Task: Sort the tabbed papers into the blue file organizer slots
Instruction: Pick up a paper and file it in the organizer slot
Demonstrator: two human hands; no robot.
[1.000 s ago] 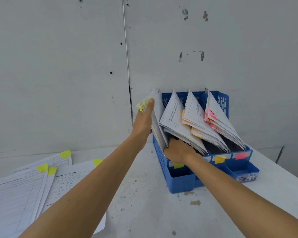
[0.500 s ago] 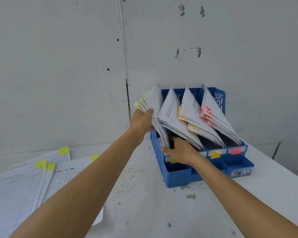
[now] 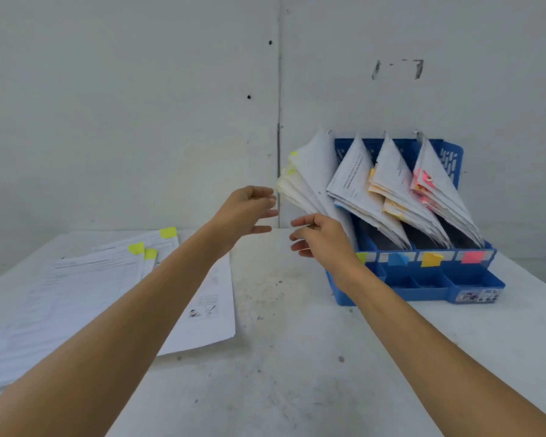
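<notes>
The blue file organizer [image 3: 423, 285] stands at the back right of the table against the wall. Its slots hold leaning paper stacks: yellow-tabbed papers [image 3: 309, 181] in the leftmost slot, then a blue-tabbed stack [image 3: 356, 184], an orange-tabbed stack [image 3: 394, 187] and a pink-tabbed stack [image 3: 435, 187]. Colour labels mark the front of each slot. My left hand [image 3: 246, 209] hovers just left of the yellow-tabbed stack, fingers loose, holding nothing. My right hand [image 3: 320, 238] hangs in front of the leftmost slot, also empty. Loose yellow-tabbed papers [image 3: 108, 288] lie flat on the table at the left.
A white wall rises right behind the organizer. The white table [image 3: 297, 357] is speckled and worn, with its right edge near the organizer. Small front trays of the organizer [image 3: 473, 279] sit low on its near side.
Both hands have let go of the yellow-tabbed stack in the leftmost slot and drawn back toward me and to the left. The stack now leans in the slot on its own.
</notes>
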